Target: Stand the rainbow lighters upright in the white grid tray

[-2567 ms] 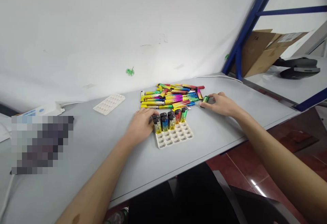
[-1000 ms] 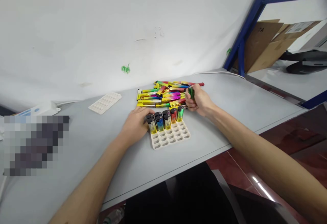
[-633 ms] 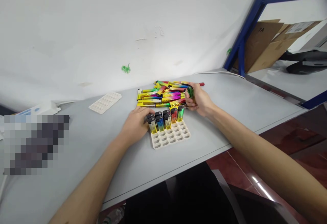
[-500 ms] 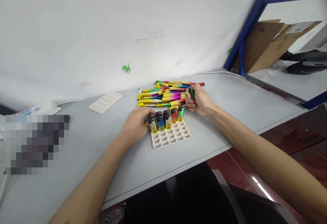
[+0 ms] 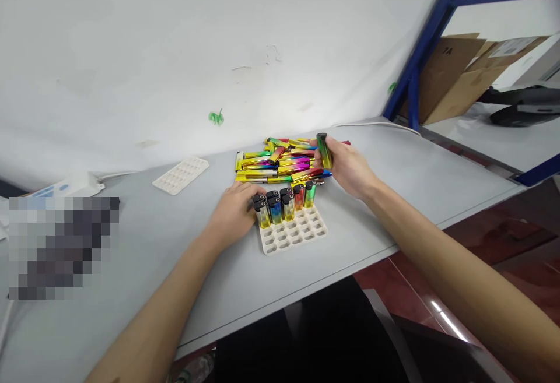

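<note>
Several lighters with black tops, among them a blue one (image 5: 275, 210) and a red one (image 5: 298, 197), stand upright in the back rows of a white tray with holes (image 5: 294, 236). My left hand (image 5: 234, 208) rests at the tray's left back corner, its fingers against the leftmost lighters; its fingertips are partly hidden. Over the right end of a pile of shiny multicoloured lighters (image 5: 293, 164), my right hand (image 5: 345, 164) holds a green and yellow lighter (image 5: 324, 151), black top up.
A second white tray (image 5: 181, 175) lies at the back left, near a white box (image 5: 70, 186) and a pixelated dark area. Blue rack posts (image 5: 413, 80) and cardboard boxes (image 5: 464, 74) stand at the right. A white cable (image 5: 380, 123) runs along the wall.
My right hand has turned and opened its grip somewhat, so more of the green lighter shows, slightly higher than before. My left hand and the tray have stayed in place.
</note>
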### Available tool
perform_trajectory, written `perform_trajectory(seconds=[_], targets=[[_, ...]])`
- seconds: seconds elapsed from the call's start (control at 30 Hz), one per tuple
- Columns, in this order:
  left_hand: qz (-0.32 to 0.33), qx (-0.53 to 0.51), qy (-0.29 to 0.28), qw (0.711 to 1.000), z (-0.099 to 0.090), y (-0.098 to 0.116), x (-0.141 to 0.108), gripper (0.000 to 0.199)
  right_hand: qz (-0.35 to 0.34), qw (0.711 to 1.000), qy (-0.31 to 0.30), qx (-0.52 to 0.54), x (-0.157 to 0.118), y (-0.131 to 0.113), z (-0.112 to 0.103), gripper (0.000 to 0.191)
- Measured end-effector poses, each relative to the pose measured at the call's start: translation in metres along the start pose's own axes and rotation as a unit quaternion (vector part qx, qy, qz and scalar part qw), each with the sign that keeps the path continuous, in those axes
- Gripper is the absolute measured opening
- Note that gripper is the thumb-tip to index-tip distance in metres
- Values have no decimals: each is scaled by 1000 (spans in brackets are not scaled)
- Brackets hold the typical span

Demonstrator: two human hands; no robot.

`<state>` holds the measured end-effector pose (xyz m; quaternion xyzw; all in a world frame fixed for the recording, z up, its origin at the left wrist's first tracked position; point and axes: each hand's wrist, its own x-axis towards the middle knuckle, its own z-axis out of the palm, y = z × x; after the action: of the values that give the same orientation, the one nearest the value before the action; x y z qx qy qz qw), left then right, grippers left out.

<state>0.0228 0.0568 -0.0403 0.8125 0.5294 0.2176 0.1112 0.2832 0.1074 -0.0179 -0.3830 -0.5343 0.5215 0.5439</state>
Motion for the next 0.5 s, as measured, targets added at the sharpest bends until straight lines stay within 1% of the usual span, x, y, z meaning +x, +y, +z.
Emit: perform_trajectory(seconds=[0.07, 0.13, 0.2, 0.3, 0.4, 0.5], targets=[[1, 1, 1, 1000, 0, 0, 0, 28, -33, 999, -22, -33, -5, -2, -4, 35], [0, 1, -1, 1000, 0, 0, 0, 28, -50, 997, -43, -46, -12, -6, -10, 31], [0, -2, -3, 1000, 0, 0, 0, 28, -52, 995, -56, -59, -20, -15, -15, 29], [3, -1, -5, 1000, -1, 1, 0, 28, -52, 990, -63, -113, -34, -33, -18, 28], [7, 4, -5, 1000, -1, 2, 0, 25, -55, 984, -77, -149, -47, -46, -13, 30], [12, 0, -2, 1000, -1, 1, -1, 24, -63, 979, -100, -166, -59, -46, -1, 33]])
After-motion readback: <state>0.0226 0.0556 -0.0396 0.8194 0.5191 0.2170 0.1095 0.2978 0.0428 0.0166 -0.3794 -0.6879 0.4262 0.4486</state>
